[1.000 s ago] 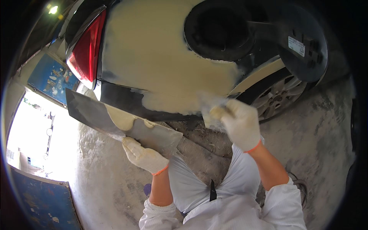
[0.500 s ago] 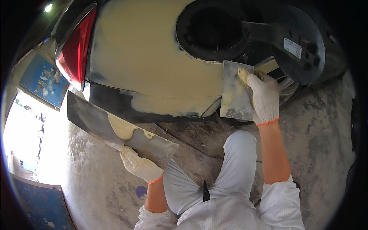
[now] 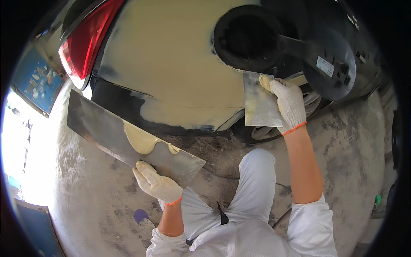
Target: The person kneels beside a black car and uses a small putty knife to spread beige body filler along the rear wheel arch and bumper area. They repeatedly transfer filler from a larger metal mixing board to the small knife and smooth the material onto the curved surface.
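My left hand [image 3: 156,184], in a stained knit glove, grips the lower edge of a long grey board [image 3: 107,128] carrying a blob of beige paste [image 3: 141,139] along its upper edge. My right hand [image 3: 286,103], also gloved, holds a square spreader [image 3: 259,107], thumb on its face, against the car's rear panel [image 3: 171,55], just below the fuel-filler recess [image 3: 248,38]. The panel is largely coated in beige over black. The opened filler flap [image 3: 332,79] hangs at the right, and a red tail light [image 3: 85,34] is at the left.
Below the panel is a wheel [image 3: 263,132] on a concrete floor [image 3: 346,162], with a dark hose [image 3: 214,173] lying across it. A purple disc [image 3: 141,215] lies near my left arm. Blue scuffed boards [image 3: 36,79] and a bright opening stand at the left.
Compared with a second ago, my right hand has moved up and right, bringing the spreader beside the filler recess. The long board has shifted slightly left in view, still in my left hand.
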{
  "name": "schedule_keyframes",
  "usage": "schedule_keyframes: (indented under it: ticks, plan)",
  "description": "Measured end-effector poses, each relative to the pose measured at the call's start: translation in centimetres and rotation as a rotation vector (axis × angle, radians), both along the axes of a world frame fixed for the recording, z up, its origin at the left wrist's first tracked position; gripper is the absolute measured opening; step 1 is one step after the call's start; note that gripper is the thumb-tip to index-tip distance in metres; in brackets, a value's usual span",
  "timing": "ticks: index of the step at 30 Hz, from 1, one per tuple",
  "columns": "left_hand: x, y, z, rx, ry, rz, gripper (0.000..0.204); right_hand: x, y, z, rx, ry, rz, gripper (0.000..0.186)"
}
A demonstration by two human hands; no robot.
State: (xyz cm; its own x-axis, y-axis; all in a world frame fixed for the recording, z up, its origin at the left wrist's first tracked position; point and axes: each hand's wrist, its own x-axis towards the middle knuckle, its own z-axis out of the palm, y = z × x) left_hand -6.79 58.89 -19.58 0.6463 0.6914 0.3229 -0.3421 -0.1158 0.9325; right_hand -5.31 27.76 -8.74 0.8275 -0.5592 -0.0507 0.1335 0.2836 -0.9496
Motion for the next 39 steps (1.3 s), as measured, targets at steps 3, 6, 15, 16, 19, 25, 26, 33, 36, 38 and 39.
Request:
schedule_keyframes:
  ticks: [3, 6, 15, 16, 19, 25, 26, 33, 36, 38, 39]
  plan:
    - [-0.1, 0.7, -1.0, -0.099, 0.015, -0.075, 0.049, 0.2, 0.5, -0.2, 0.104, -0.035, -0.024, 0.018]
    - [-0.1, 1.7, -2.2, -0.080, 0.148, -0.023, 0.052, 0.5, 0.9, -0.7, 0.182, -0.056, -0.024, 0.019]
    - [-0.3, 2.7, -3.5, -0.220, 0.119, -0.131, 0.052, 2.1, 1.8, -2.4, 0.346, -0.168, 0.024, 0.017]
    - [-0.2, 2.7, -3.5, -0.264, 0.126, -0.133, 0.051, 2.3, 1.9, -2.5, 0.386, -0.212, 0.074, 0.016]
    - [-0.1, 2.6, -3.3, -0.301, 0.076, -0.125, 0.048, 2.7, 2.0, -2.9, 0.496, -0.222, 0.106, 0.021]
    - [-0.2, 1.6, -2.2, -0.330, 0.097, -0.151, 0.043, 2.8, 2.8, -3.3, 0.631, -0.278, 0.138, 0.022]
    - [-0.2, 1.2, -2.0, -0.349, 0.078, -0.132, 0.041, 2.8, 3.0, -3.5, 0.641, -0.243, 0.091, 0.022]
    - [-0.4, -0.7, -0.6, -0.326, 0.034, -0.154, 0.031, 2.2, 4.1, -3.0, 0.777, -0.397, 0.225, 0.024]
    - [-0.3, -0.7, -0.4, -0.244, 0.115, -0.139, 0.030, 0.2, 5.4, -1.9, 0.484, -0.406, 0.103, 0.023]
    - [-0.4, -0.6, -0.3, -0.204, 0.084, -0.160, 0.030, -1.9, 6.9, -1.2, -0.064, -0.328, -0.065, 0.023]
    - [-0.5, -0.5, -0.3, -0.142, 0.061, -0.163, 0.029, -3.1, 7.9, -1.2, -0.147, -0.328, -0.064, 0.022]
